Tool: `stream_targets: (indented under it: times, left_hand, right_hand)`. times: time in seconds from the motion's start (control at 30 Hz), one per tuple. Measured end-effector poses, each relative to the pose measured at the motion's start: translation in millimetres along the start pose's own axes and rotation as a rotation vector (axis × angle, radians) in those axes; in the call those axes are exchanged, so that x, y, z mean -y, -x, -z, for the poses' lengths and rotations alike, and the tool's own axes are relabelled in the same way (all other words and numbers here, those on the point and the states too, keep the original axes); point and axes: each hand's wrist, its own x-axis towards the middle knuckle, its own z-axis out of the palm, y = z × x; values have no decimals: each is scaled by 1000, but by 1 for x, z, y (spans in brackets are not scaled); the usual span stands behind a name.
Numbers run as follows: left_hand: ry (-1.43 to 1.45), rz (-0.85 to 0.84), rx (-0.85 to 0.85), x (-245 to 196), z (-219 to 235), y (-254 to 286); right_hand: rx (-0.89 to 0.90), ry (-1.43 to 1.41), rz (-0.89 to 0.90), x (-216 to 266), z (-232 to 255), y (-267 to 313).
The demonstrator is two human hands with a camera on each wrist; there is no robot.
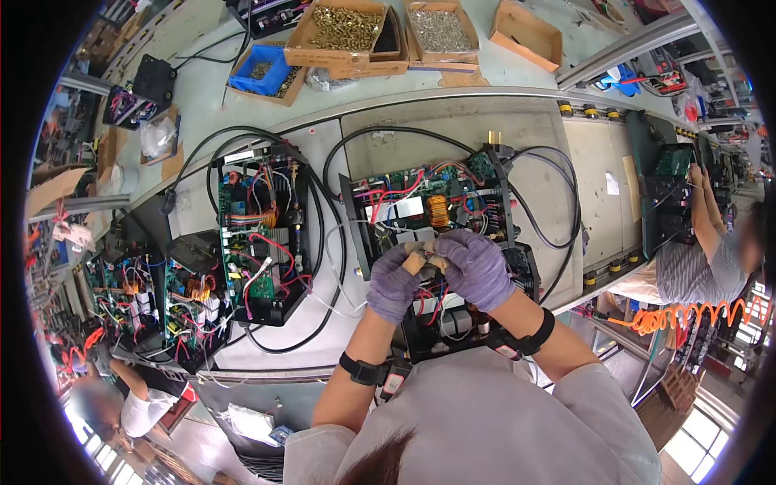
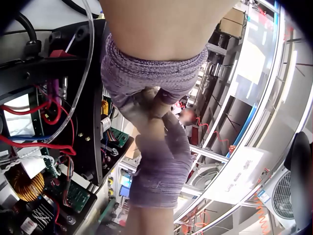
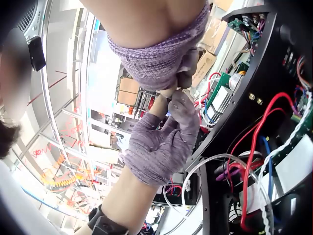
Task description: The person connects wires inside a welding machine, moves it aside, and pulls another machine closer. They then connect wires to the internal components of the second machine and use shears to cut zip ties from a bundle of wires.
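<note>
Both hands wear purple knitted gloves with the thumbs uncovered. My left hand (image 1: 394, 283) and right hand (image 1: 477, 267) meet fingertip to fingertip above an open black electronics unit (image 1: 440, 208). In the right wrist view the left hand (image 3: 164, 147) has its fingers bent toward the thumb, close under the right hand (image 3: 156, 63). The left wrist view shows the right hand (image 2: 164, 171) reaching up to the left one, blurred at the tips. Fingers pinch together around a small piece that is mostly covered; I cannot tell its kind. Below lie a copper coil (image 1: 438, 212) and coloured wires.
Another open unit (image 1: 263, 242) stands to the left, with more units (image 1: 194, 291) beyond. Black power cables (image 1: 327, 186) and a clear tube (image 1: 330, 303) loop around them. Boxes of screws (image 1: 339, 28) and a blue bin (image 1: 260, 71) sit at the back. Other people work at both sides.
</note>
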Motion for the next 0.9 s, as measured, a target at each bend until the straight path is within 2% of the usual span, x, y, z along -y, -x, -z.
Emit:
stream_targets:
  times: [0.03, 0.13, 0.2, 0.23, 0.3, 0.33, 0.37, 0.47, 0.5, 0.6, 0.63, 0.73, 0.9]
  left_hand:
    - [19, -21, 11, 4, 3, -2]
    - [-201, -144, 20, 14, 9, -11]
    - [-383, -177, -38, 8, -4, -12]
    - [-472, -195, -66, 2, -11, -13]
    - [-1089, -484, -163, -5, -9, -15]
    - [-1396, -630, -218, -10, -7, -16]
    - [-1586, -695, -211, -19, -5, -17]
    - [-1863, -929, -128, -9, 20, -19]
    - [-1834, -932, -139, -5, 22, -18]
    - [-1786, -903, -116, -5, 25, -18]
    - [-1819, -818, -88, -6, 27, -17]
    - [-1787, -804, -68, -6, 30, -16]
    - [-1707, -861, -56, -5, 32, -19]
  right_hand:
    - [24, 67, 20, 1, 2, -2]
    - [77, 223, 72, -4, 1, -5]
    - [78, 280, 104, -16, -6, -5]
    - [79, 274, 33, -23, -4, -12]
    - [87, 261, -101, -43, 3, -33]
    - [128, 458, -214, -53, 6, -43]
    - [191, 534, -273, -71, 2, -51]
    - [410, 695, -370, -108, -25, -64]
    - [493, 736, -385, -113, -32, -67]
    - [490, 782, -365, -115, -42, -69]
    - [458, 796, -312, -120, -45, -67]
    - [390, 896, -218, -125, -50, -60]
    - [454, 945, -262, -129, -57, -61]
